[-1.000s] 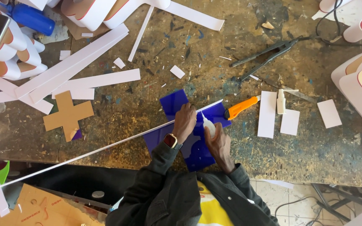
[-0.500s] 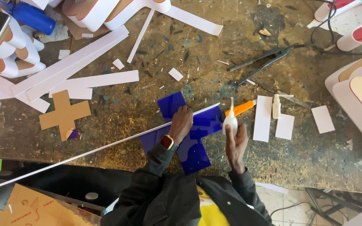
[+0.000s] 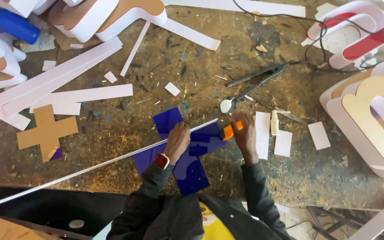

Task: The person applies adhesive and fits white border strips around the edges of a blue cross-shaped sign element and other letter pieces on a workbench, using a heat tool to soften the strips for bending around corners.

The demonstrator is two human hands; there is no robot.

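Two hands (image 3: 178, 140) on blue cross (image 3: 187, 153).

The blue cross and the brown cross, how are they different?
The blue cross is shiny dark blue; the brown cross is dull cardboard tan. The blue cross looks bigger than the brown cross. The blue cross lies under the left hand and a long white strip, near the right hand gripping an orange tool; the brown cross lies apart, untouched. Both lie flat on the worn table.
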